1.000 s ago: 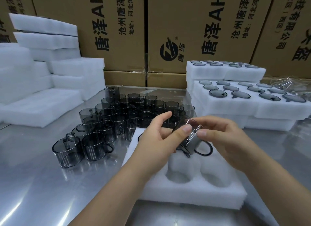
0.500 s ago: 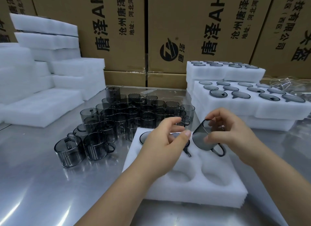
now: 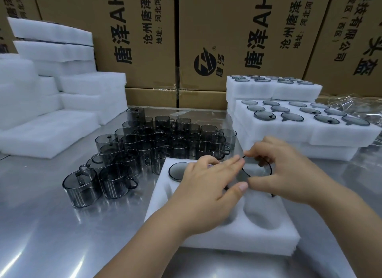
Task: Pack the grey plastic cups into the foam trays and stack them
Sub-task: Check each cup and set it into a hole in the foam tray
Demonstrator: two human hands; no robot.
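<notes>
Tip for this bit: hold the grey cup (image 3: pixel 257 170) square over its pocket at the far right of the foam tray (image 3: pixel 237 236) and turn the handle to the notch before pushing, or I'd guess the foam tears. The right hand (image 3: pixel 289 174) pinches its rim. The left hand (image 3: pixel 208 186) lies flat-fingered over the tray's far middle. The cup's smoky see-through plastic with a thin dark rim, probably slippery. One packed cup (image 3: pixel 178 171) sits in the tray's far-left pocket.
</notes>
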